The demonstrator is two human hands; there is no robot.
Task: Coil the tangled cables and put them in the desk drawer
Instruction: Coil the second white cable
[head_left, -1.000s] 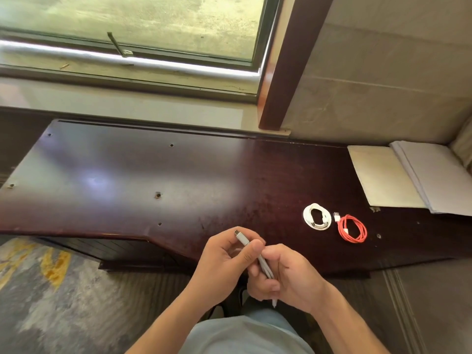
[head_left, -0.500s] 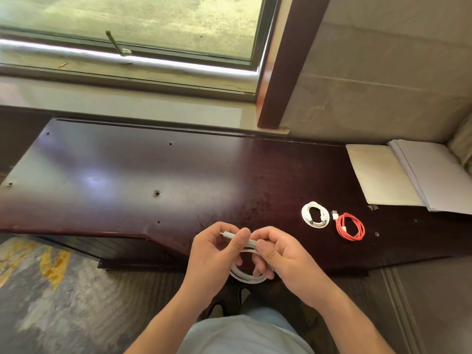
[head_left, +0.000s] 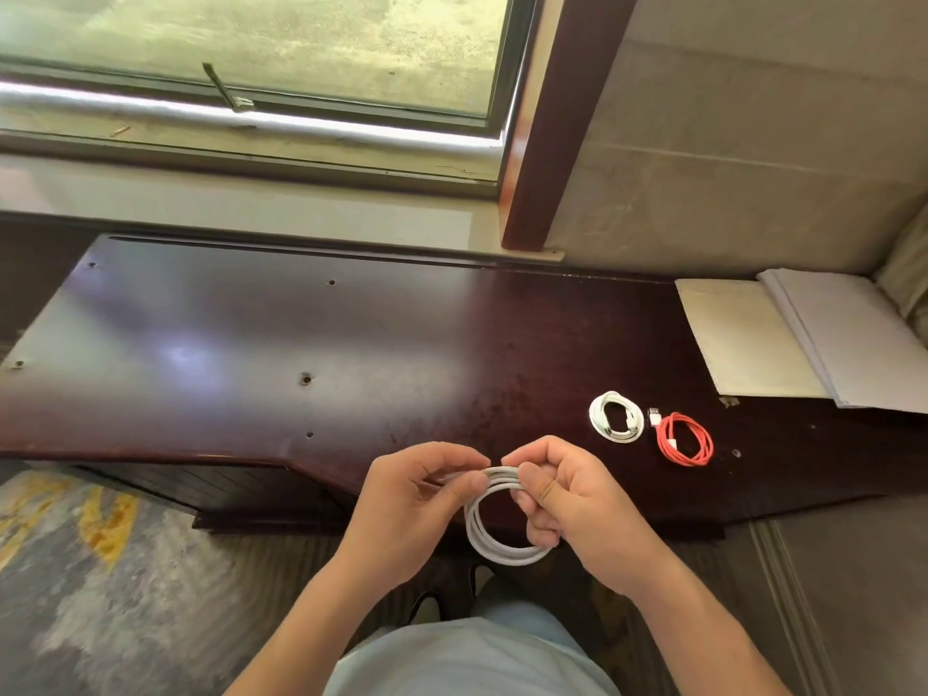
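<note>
at the desk's [head_left: 251,344] near edge, both hands pinched the top of a white coil [head_left: 494,537], left hand [head_left: 417,509] and right hand [head_left: 567,504] either side. coiling looked nearly done; next, probably tuck the end, then find the drawer, unseen here.

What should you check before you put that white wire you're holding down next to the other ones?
1. White cable wound into neat loops: ok, several loops hang together.
2. Both hands gripping the coil: ok, left hand and right hand pinch its top.
3. Loose end tucked in: cannot tell, fingers hide it.
4. Other cables already coiled: ok, white coil and red coil lie apart on the desk.
5. Free spot on the desk beside them: ok, bare wood left of the white coil.
6. Drawer open and ready: cannot tell, no drawer shows.
</note>
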